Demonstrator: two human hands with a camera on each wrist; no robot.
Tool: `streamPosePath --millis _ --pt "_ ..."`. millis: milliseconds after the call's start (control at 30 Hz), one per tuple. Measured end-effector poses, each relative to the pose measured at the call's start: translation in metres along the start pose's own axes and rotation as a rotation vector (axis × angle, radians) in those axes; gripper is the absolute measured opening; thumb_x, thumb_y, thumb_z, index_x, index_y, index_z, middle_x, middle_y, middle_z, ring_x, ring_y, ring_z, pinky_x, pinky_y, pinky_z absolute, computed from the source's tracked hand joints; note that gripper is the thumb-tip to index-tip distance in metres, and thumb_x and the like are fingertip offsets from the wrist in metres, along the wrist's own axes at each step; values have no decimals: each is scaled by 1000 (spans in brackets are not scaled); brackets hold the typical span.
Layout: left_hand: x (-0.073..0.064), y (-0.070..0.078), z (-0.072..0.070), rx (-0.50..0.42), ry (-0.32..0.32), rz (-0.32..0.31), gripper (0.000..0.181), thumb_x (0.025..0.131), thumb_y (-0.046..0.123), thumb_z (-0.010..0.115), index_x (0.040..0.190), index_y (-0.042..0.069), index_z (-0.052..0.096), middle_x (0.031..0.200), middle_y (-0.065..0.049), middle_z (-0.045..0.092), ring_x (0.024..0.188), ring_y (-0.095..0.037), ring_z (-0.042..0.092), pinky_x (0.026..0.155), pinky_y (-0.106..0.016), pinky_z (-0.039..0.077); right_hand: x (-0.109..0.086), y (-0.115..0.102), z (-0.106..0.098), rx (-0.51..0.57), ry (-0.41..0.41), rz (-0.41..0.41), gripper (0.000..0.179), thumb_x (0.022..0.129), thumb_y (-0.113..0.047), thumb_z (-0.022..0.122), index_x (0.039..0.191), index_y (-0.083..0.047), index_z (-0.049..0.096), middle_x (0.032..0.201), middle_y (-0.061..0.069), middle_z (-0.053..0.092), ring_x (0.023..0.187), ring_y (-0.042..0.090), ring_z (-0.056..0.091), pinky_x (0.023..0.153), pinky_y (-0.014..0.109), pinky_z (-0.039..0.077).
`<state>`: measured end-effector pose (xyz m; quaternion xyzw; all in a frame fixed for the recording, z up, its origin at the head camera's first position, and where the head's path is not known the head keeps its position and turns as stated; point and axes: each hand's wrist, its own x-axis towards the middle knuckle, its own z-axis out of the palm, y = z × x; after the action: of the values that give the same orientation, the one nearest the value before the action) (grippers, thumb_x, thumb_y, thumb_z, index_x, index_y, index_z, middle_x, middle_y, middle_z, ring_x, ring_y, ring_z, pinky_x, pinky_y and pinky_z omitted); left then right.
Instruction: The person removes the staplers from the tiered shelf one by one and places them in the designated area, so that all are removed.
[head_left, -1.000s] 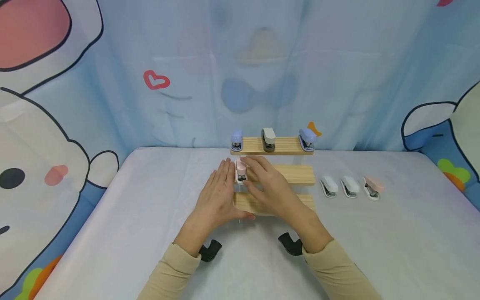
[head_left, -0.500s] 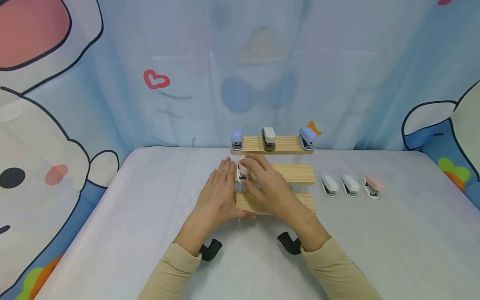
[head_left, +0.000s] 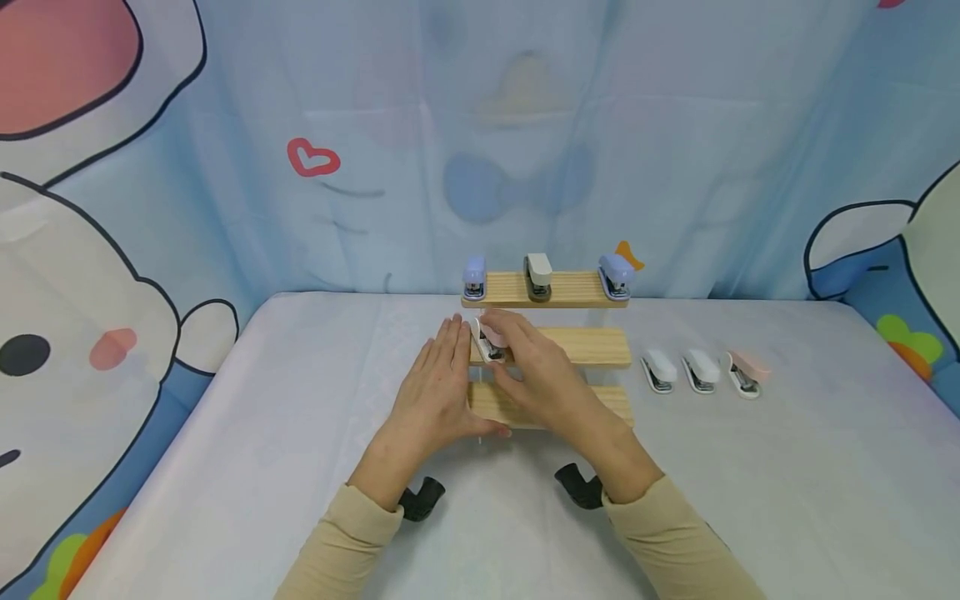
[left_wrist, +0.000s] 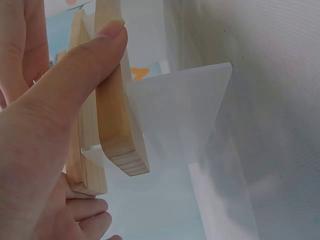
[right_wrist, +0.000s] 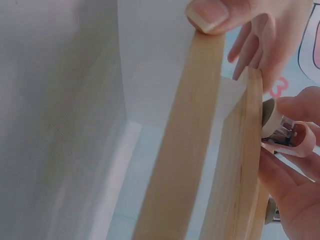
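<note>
My right hand (head_left: 540,371) pinches a small pink and white stapler (head_left: 489,340) at the left end of the middle shelf (head_left: 585,347) of a wooden rack. In the right wrist view that stapler (right_wrist: 295,141) stands against the shelf edge, thumb and fingers about it. Straight fingers of my left hand (head_left: 438,392) lie along the rack's left side, beside the stapler. Its thumb (left_wrist: 75,75) presses on the front of the bottom shelf (left_wrist: 120,120). On the top shelf (head_left: 577,289) sit a blue stapler (head_left: 475,277), a white and dark one (head_left: 537,277) and another blue stapler (head_left: 616,277).
Right of the rack, two white staplers (head_left: 658,372) and a pink-topped stapler (head_left: 746,375) lie in a row on the white tablecloth (head_left: 750,483). Clear side panels (left_wrist: 180,100) support the shelves. A printed blue curtain (head_left: 675,167) hangs behind.
Over the last second the pink and white stapler has turned on the middle shelf, its front end swinging to the right under my right hand. My left hand has stayed in place.
</note>
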<state>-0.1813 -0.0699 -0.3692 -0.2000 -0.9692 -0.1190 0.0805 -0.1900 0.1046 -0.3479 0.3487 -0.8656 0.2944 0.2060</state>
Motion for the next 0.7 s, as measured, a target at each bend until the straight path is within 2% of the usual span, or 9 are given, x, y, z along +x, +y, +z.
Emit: streamPosePath --millis 167,300,533,700 --pt "0 0 0 -4 -2 -4 143 57 73 82 158 -2 11 166 -18 12 155 -29 13 125 -44 22 1 4 -5 -42 35 -50 50 82 11 69 130 5 59 138 20 56 112 30 65 81 36 59" --pt "0 1 0 3 -4 -7 144 57 73 82 158 -2 11 166 -18 12 155 -29 13 125 -44 22 0 7 -11 -66 39 -55 48 79 13 69 126 5 62 135 20 58 102 29 67 73 35 56" --pt "0 0 0 -7 3 -8 144 56 73 83 158 -2 11 166 -18 12 155 -29 14 125 -44 23 -1 5 -13 -78 19 -57 40 81 3 77 118 1 63 132 17 59 114 32 65 92 42 57" --pt "0 0 0 -12 5 -7 144 56 72 83 158 -2 12 166 -17 12 155 -29 14 125 -44 23 -1 3 -13 -106 39 -44 38 79 6 78 114 -1 64 128 15 61 111 30 66 90 41 58"
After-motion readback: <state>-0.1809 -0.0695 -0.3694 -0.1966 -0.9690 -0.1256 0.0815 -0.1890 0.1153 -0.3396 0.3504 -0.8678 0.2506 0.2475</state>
